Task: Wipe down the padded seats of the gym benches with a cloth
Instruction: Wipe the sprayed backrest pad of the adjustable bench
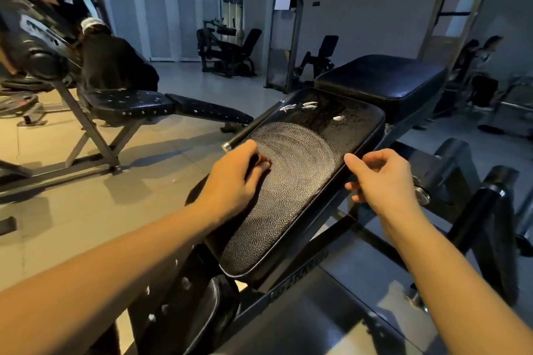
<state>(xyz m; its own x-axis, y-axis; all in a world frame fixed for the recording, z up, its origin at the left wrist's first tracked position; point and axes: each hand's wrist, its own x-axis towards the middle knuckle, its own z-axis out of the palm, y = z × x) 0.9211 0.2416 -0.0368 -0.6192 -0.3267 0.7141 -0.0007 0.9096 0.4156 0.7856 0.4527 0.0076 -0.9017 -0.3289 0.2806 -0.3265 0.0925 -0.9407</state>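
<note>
We log one black padded seat at centre frame, tilted, its grained surface marked with pale circular streaks. Four small white scraps lie on its far end, upper centre. The left hand rests on its left edge, fingers curled. A second pad sits just beyond.

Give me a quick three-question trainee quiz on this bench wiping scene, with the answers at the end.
1. True or false: the small white scraps lie at the near end of the black textured padded seat.
2. Which hand rests on that seat's top surface? A) left hand B) right hand
3. Fill in: the pale wipe marks on the seat form a ___ pattern.
Key: 1 false, they lie at the far end; 2 A; 3 circular.
</note>
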